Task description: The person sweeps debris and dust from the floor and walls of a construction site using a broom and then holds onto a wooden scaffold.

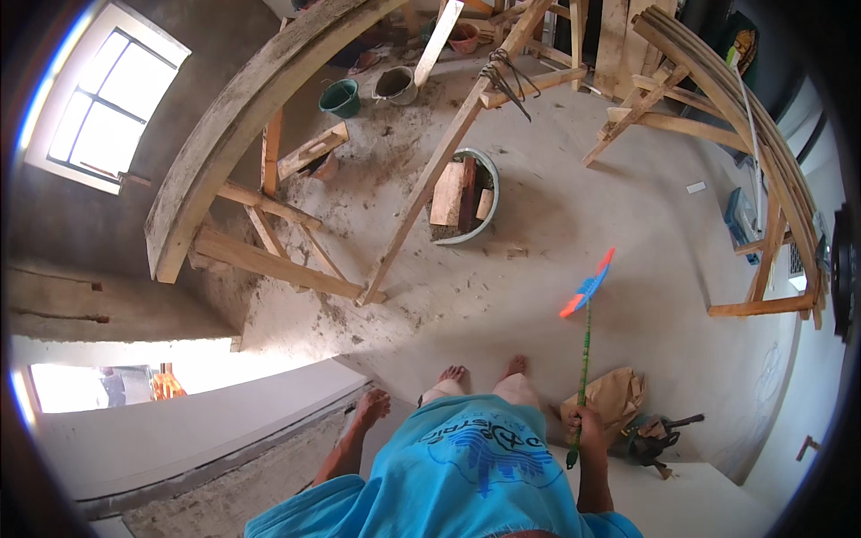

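My right hand is closed around the green handle of a broom, near the handle's lower end in the picture. The broom's orange and blue head is at the dusty floor ahead of me, to the right of my bare feet, and looks slightly blurred. My left hand hangs at my left side, beside a white ledge; its fingers look curled, and nothing shows in it. Debris and dust lie scattered on the floor, mostly ahead and to the left.
A round tub with wood pieces stands ahead. Wooden trestles with long planks stand left and right. A green bucket and a grey bucket are farther off. A paper bag and tools lie at my right.
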